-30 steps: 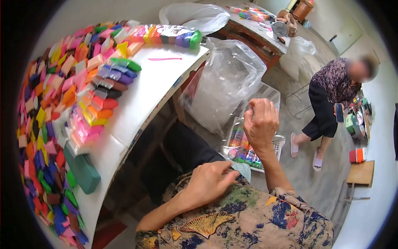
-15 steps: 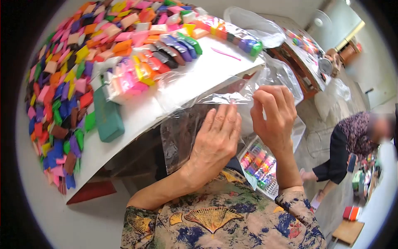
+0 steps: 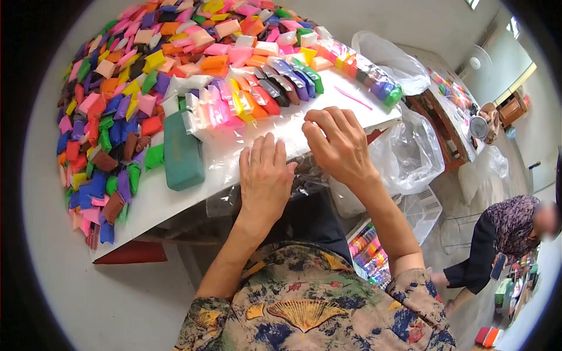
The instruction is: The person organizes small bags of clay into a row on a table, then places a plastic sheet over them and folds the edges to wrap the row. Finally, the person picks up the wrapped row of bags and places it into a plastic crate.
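My left hand lies with fingers spread on a clear plastic bag at the table's edge. Just right of it, my right hand has its fingers curled; whatever its fingertips hold is hidden. A row of wrapped colored packets rests on the white table beyond my hands, running from pale pink to green. Left of my left hand stands a green block. A pink stick lies beyond my right hand.
Loose colored packets are heaped on the table's left and back. A filled clear tube lies behind the stick. Plastic bags hang at the right. Below is a basket of packets. Another person bends at the far right.
Both hands have moved to the table's edge, near the row of packets, the plastic bag coming along. The view has shifted slightly too.
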The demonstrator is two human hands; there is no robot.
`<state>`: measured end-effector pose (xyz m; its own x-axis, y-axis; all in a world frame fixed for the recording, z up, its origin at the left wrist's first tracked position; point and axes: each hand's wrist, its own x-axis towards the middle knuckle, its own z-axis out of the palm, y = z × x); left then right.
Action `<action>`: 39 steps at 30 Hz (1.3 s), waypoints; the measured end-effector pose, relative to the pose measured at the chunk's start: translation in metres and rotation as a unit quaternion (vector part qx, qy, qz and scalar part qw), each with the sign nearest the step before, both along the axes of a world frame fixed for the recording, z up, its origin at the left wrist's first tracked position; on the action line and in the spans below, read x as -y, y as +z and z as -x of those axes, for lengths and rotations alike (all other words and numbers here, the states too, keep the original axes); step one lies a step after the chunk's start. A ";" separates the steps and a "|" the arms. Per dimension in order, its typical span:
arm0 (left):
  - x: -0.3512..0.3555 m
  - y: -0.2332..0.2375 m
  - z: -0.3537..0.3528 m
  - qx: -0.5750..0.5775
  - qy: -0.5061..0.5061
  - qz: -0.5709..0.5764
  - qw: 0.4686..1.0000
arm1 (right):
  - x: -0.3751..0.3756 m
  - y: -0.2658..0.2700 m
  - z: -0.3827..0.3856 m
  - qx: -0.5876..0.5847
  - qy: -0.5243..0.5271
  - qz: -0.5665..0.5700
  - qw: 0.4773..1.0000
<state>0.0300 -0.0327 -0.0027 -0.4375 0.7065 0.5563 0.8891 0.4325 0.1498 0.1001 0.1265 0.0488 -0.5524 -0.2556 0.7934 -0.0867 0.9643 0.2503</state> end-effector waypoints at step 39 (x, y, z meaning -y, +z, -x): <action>0.010 0.009 -0.006 0.107 0.073 0.003 0.992 | -0.060 -0.017 -0.021 0.106 -0.180 0.295 0.932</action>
<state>0.0363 -0.0423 0.0066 -0.6433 0.6298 0.4354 0.7647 0.5560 0.3256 0.1216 0.1868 0.0313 -0.6779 0.4233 0.6011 0.2825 0.9048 -0.3185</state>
